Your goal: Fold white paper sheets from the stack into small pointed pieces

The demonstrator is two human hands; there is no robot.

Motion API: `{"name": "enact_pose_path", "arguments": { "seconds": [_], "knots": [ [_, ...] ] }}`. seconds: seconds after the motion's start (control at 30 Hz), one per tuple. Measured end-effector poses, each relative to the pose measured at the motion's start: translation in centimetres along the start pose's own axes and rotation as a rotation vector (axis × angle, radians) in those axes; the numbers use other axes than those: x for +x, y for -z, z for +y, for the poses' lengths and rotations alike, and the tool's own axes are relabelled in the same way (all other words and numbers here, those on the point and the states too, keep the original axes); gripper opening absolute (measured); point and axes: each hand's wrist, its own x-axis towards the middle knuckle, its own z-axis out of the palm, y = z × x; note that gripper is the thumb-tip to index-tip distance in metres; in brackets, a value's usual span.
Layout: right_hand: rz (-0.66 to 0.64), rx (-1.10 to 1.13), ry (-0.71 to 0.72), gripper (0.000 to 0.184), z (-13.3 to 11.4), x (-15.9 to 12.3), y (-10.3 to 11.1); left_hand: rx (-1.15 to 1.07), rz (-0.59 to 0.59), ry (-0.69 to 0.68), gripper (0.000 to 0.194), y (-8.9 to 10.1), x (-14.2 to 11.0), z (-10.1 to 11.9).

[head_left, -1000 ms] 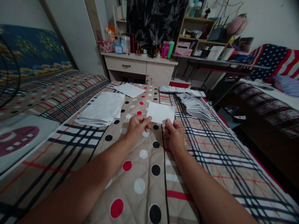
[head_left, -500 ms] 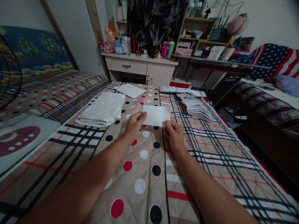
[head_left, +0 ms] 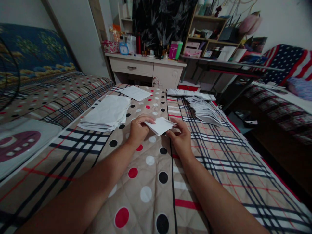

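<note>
A small sheet of white paper [head_left: 160, 126] is held above the bedspread, turned so that one corner points toward me. My left hand [head_left: 140, 128] pinches its left corner, with the thumb on top and the fingers partly hidden. At the opposite corner, my right hand [head_left: 180, 133] has its thumb and fingers curled around the paper's edge. Left of my hands lies a stack of larger white sheets [head_left: 107, 112]. Beyond it is another flat white sheet [head_left: 136, 93]. To the right, a fanned-out pile of small white papers [head_left: 203, 110] rests beside a long row of papers [head_left: 190, 94].
The quilted bedspread [head_left: 150, 161] has dots and plaid bands. A white bag with a purple print [head_left: 21, 143] lies at the left edge. Past the bed stand a white dresser [head_left: 140, 68] and a shelved desk [head_left: 207, 42]. A second bed is at right.
The paper has turned from lying straight across between my hands to a diamond angle, and it sits slightly lower. My fingers have shifted their hold along its edges.
</note>
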Motion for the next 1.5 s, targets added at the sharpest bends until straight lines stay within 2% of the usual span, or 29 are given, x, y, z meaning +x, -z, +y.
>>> {"name": "enact_pose_path", "arguments": {
  "seconds": [0.1,0.2,0.37,0.57,0.67,0.83,1.03,1.2,1.4,1.43,1.5],
  "knots": [
    [0.007,-0.015,0.047,0.037,0.0,0.0,0.1,-0.010,-0.001,-0.006,0.025,0.0,0.0,-0.2],
    [0.025,0.009,0.033,0.036,0.0,0.0,0.2,-0.041,-0.010,-0.004,0.025,0.0,-0.1,-0.4],
    [0.110,0.042,0.039,0.035,-0.3,-0.1,0.3,-0.001,-0.002,0.072,0.025,0.1,-0.2,-0.7],
    [0.116,-0.034,0.135,0.008,-1.1,-0.4,0.4,0.010,0.041,0.125,0.024,0.0,-0.2,-0.8],
    [0.084,-0.049,0.156,0.013,-1.2,-0.3,0.3,-0.064,0.048,0.134,0.017,-0.2,-0.1,-0.8],
    [0.060,-0.007,0.089,0.019,-0.8,-0.1,0.1,-0.166,0.047,0.131,0.016,-0.5,-0.1,-0.2],
    [0.023,0.141,-0.011,0.020,-0.5,0.0,-0.1,-0.160,-0.036,0.139,0.027,-0.4,-0.4,0.9],
    [0.041,0.200,-0.044,0.021,-0.5,0.0,-0.1,-0.144,-0.117,0.134,0.020,-0.3,-0.6,1.8],
    [0.086,0.267,-0.070,0.027,0.6,0.1,-0.4,-0.071,-0.242,0.040,0.014,-0.5,-1.1,2.4],
    [0.085,0.223,-0.053,0.026,0.5,0.1,-0.4,-0.029,-0.260,0.026,0.020,-0.6,-1.2,2.3],
    [0.080,0.093,0.003,0.024,0.3,0.0,-0.4,0.083,-0.281,0.006,0.044,-0.7,-1.3,2.2]
  ]
}}
